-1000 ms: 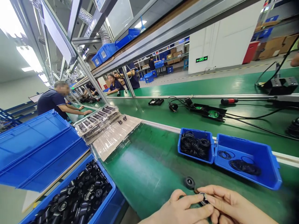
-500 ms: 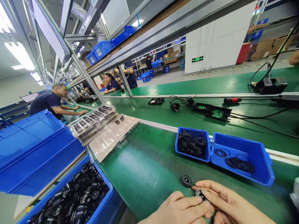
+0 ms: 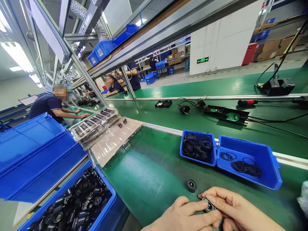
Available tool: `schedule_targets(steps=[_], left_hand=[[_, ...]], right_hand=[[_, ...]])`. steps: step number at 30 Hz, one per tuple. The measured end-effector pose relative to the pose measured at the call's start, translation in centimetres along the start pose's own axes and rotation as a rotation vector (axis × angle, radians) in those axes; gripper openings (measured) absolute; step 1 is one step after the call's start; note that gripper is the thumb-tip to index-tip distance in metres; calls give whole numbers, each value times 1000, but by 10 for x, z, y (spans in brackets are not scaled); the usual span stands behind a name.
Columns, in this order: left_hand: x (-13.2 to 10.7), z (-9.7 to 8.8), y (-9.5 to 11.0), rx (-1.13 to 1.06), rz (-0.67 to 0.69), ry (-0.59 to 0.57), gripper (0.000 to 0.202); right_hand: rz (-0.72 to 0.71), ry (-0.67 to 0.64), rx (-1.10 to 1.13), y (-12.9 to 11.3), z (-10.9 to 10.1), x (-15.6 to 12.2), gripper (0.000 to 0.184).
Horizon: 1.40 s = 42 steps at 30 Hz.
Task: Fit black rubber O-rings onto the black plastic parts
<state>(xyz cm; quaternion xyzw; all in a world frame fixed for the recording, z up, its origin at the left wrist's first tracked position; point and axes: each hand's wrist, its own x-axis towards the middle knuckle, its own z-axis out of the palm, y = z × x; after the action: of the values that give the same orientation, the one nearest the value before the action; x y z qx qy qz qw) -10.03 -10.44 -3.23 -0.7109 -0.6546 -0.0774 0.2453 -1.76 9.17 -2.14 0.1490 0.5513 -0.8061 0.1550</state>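
Observation:
At the lower right, both hands meet on a black round part with a shiny inner ring [image 3: 210, 205]. My left hand [image 3: 186, 215] comes in from below, with its fingers pressed against the near side of the part. My right hand [image 3: 232, 207] pinches it from the right with thumb and fingers. Some black material shows below between the hands, mostly hidden. A similar black round part [image 3: 191, 185] lies flat on the green mat, just beyond the fingertips.
Behind the hands stand a blue bin of black rings [image 3: 198, 162] and a wider blue bin [image 3: 269, 175]. A blue crate [image 3: 113, 195] of black cylinders is at lower left. Clear trays [image 3: 96, 122] sit beyond. Open black housings [image 3: 234, 117] lie on the conveyor. Co-workers sit at far left.
The open black housings and cables on the conveyor have moved to the right. My left fingers have shifted slightly over the held part, and more of its ring shows.

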Motion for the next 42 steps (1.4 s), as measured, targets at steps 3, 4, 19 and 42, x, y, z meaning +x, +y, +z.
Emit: schedule_targets(steps=[3, 4, 19, 42], left_hand=[[2, 0, 3, -4, -59, -4, 16], [3, 0, 3, -4, -69, -23, 16], [7, -27, 2, -206, -103, -177, 25], [11, -19, -27, -54, -302, -314, 42]], right_hand=[[25, -28, -46, 0, -2, 1, 47], [22, -35, -55, 0, -3, 1, 47], [-101, 47, -26, -11, 3, -11, 44], [-228, -182, -964, -53, -31, -57, 54]])
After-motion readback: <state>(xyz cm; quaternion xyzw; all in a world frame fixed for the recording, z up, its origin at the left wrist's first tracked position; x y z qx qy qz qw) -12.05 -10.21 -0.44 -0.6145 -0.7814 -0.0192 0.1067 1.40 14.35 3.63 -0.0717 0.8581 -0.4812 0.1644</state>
